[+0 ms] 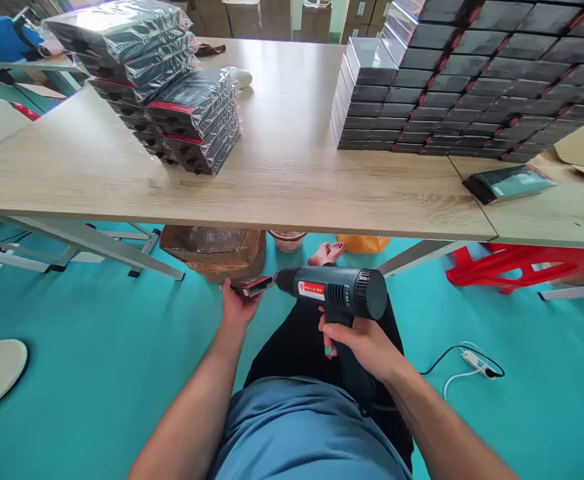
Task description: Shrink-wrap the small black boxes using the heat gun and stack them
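Observation:
My right hand is wrapped round the grip of a dark heat gun, held above my lap. Its nozzle points left, right beside the end of a small black box. That box lies in my left hand, whose fingers are closed on it below the table edge. Whether film covers the box is too small to tell. Up on the table, stacks of black boxes in clear, loose film stand to the left. A tall wall of dark boxes rises to the right.
The wooden table spans the view ahead. One box lies alone at its right. Underneath are a brown carton with a plastic liner, a small bin and a red stool. A power strip sits on the floor at right.

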A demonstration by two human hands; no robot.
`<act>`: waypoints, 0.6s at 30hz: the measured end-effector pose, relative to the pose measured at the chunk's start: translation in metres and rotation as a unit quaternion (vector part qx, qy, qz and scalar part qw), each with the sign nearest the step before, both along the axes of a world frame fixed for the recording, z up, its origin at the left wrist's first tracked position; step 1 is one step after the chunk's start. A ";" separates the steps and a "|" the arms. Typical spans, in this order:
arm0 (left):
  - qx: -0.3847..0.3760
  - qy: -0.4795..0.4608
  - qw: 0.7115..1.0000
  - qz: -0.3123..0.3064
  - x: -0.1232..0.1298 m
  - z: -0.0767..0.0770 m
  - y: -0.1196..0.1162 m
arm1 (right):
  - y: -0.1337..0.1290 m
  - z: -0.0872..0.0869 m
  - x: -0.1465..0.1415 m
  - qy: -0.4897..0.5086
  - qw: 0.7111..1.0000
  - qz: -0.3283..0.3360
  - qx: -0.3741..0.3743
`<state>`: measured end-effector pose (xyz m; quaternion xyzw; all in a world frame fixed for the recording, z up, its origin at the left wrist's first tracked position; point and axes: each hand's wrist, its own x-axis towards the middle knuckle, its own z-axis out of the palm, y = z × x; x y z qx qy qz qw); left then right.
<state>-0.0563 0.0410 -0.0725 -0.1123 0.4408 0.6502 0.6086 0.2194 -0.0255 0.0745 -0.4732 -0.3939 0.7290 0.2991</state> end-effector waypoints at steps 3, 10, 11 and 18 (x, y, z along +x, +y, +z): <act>-0.019 0.004 1.000 0.017 0.004 0.003 0.001 | -0.001 0.003 -0.003 0.022 0.995 0.093 -0.020; 0.019 -0.040 0.998 0.037 0.007 0.009 0.001 | 0.003 -0.005 0.015 0.008 0.998 -0.064 -0.024; 0.022 -0.040 0.998 0.037 0.006 0.009 0.001 | 0.003 -0.006 0.022 0.023 0.997 -0.058 -0.037; 0.020 -0.044 0.998 0.034 0.012 0.011 0.001 | -0.004 -0.004 0.033 0.074 0.993 -0.066 -0.065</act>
